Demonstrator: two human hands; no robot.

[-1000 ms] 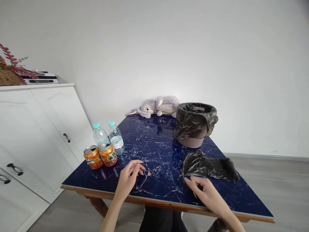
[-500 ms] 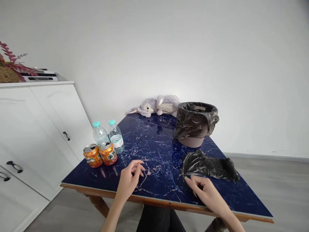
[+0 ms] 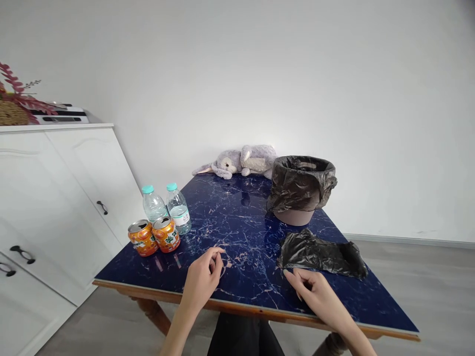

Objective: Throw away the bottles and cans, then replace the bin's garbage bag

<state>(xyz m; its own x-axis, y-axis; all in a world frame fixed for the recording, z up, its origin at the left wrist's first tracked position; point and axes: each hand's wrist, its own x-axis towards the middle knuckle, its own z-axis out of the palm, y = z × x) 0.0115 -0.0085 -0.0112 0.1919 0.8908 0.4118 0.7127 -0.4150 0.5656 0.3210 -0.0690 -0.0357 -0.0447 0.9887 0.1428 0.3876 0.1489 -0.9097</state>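
Observation:
My left hand (image 3: 203, 277) rests over the near part of the table, its fingers curled in and nothing seen in them. Past it to the left stand two orange drink cans (image 3: 143, 238) with opened tops. Just behind these are two clear plastic bottles (image 3: 178, 210) with turquoise caps. On the other side, my right hand (image 3: 314, 295) lies loosely curled near the table edge, and no object shows in its fingers. Its fingertips are close to the near edge of a crumpled black plastic bag (image 3: 319, 254); whether they touch it is unclear.
A bin (image 3: 293, 217) lined with a black bag (image 3: 302, 185) stands at the table's right side. Against the wall lies a plush rabbit (image 3: 247, 160). The blue marbled table (image 3: 237, 212) has a wooden edge. White cabinets (image 3: 74, 188) are on the left.
My left hand has shifted slightly right and curled its fingers further in. My right hand, the bag, the cans and the bottles stay where they were.

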